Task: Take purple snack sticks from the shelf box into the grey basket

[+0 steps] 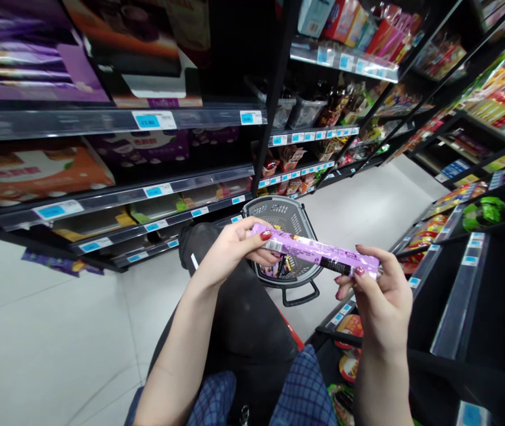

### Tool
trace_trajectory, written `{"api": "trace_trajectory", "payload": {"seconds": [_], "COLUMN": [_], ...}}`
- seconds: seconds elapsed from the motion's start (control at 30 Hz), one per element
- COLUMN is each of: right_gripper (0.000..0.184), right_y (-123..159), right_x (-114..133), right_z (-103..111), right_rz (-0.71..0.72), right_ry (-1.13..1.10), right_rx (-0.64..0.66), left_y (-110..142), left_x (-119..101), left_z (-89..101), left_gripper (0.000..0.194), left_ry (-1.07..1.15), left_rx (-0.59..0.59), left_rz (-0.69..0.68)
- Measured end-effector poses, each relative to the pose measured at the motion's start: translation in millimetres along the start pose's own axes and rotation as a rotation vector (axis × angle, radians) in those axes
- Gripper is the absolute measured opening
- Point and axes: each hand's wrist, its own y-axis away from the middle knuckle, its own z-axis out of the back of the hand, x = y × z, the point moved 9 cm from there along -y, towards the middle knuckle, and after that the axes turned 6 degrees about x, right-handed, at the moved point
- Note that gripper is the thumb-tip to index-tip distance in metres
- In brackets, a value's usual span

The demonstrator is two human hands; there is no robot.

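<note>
A long, slim snack pack in a shiny purple wrapper stretches between my two hands, with small print, a barcode and a dark panel on the side facing me. Its left end is pinched between the thumb and fingers of my left hand. My right hand grips the other end, thumb on the near face. Beneath the pack, a grey shopping basket stands on the floor with several small packages inside. My hands and the pack hide part of those contents.
Dark shelves with price tags run along the left, holding purple packs and an orange carton. More shelving rises close on the right, with a green package. A pale floor aisle extends ahead. A purple packet lies on the floor by the left shelf.
</note>
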Motion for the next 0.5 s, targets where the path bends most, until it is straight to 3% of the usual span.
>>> {"api": "trace_trajectory", "payload": {"seconds": [0.5], "right_gripper": [0.028], "right_y": [1.4], "right_x": [-3.8], "right_z": [5.1], "right_rz": [-0.002], "right_ry": [-0.004], "right_rx": [-0.007], "left_y": [-1.7], "left_x": [3.2], "left_z": [-1.8], "left_gripper": [0.033], "left_ry": [-0.030], "left_rx": [0.039], "left_rz": [-0.001]}}
